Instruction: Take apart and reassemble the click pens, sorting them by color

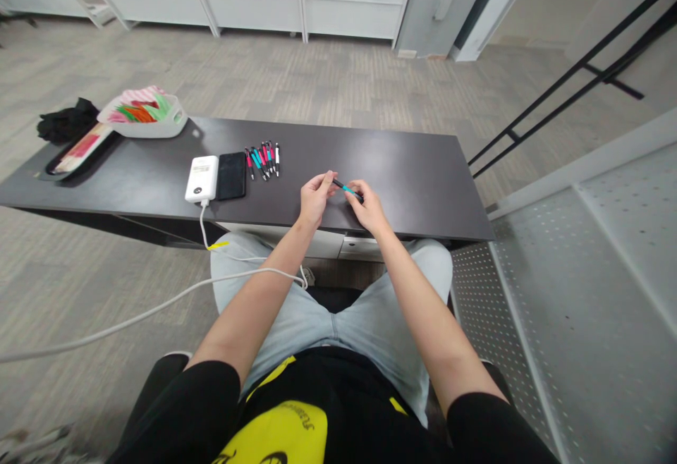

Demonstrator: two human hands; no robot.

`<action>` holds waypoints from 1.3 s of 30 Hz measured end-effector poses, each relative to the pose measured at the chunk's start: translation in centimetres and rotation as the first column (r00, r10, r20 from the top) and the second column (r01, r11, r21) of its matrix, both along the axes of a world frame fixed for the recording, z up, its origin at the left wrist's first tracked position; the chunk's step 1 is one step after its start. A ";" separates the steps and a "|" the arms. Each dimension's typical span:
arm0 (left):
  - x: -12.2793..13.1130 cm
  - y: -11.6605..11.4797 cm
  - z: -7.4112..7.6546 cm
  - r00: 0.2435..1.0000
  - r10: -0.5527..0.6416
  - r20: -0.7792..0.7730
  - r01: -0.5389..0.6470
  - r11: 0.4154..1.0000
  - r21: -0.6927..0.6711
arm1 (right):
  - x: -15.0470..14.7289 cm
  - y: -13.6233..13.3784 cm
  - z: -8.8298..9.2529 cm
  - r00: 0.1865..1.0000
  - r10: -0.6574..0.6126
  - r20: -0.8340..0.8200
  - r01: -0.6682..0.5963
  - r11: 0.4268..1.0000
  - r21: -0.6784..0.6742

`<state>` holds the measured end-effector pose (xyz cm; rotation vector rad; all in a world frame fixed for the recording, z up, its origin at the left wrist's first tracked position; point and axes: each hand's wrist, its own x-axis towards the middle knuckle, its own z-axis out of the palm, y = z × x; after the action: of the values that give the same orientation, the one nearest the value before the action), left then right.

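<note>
Both my hands hold one teal and black pen [346,188] just above the dark table [412,168], near its front edge. My left hand [316,198] pinches the pen's left end with its fingers closed. My right hand [366,206] grips the right end, fingers curled round it. To the left of my hands, several more pens [263,159] in pink, teal and white lie side by side on the table.
A black phone [232,175] and a white power bank [202,178] with a white cable [159,305] lie left of the pens. Further left stand a white basket [151,125] of coloured items, a dark tray [74,154] and a black cloth [66,122]. A perforated metal surface [582,295] is on my right.
</note>
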<state>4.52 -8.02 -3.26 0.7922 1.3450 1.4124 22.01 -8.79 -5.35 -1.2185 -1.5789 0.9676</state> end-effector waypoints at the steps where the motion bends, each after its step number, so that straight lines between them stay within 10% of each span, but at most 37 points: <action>1: 0.0 0.0 -0.1 1.000 -0.001 -0.006 0.001 1.000 0.003 | 0.0 0.0 0.0 1.000 -0.005 -0.002 0.005 1.000 -0.004; 15: -3.2 1.1 -0.3 0.936 0.012 -0.353 0.041 0.989 0.142 | -0.1 0.1 -0.2 1.000 -0.027 0.000 0.027 1.000 -0.003; 29: -8.3 3.4 0.9 0.593 -0.198 -0.780 0.203 0.975 -0.094 | 0.1 0.4 -0.8 0.999 -0.041 -0.027 0.041 0.999 -0.021; 39: -7.3 0.3 0.5 0.644 -0.096 -0.759 0.203 0.978 0.049 | 0.1 0.3 -0.1 0.990 0.018 -0.141 -0.024 0.999 -0.042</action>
<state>-2.83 -7.71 -2.72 1.6772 1.7519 1.0556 22.13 -8.48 -5.46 -1.1392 -1.4692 1.0830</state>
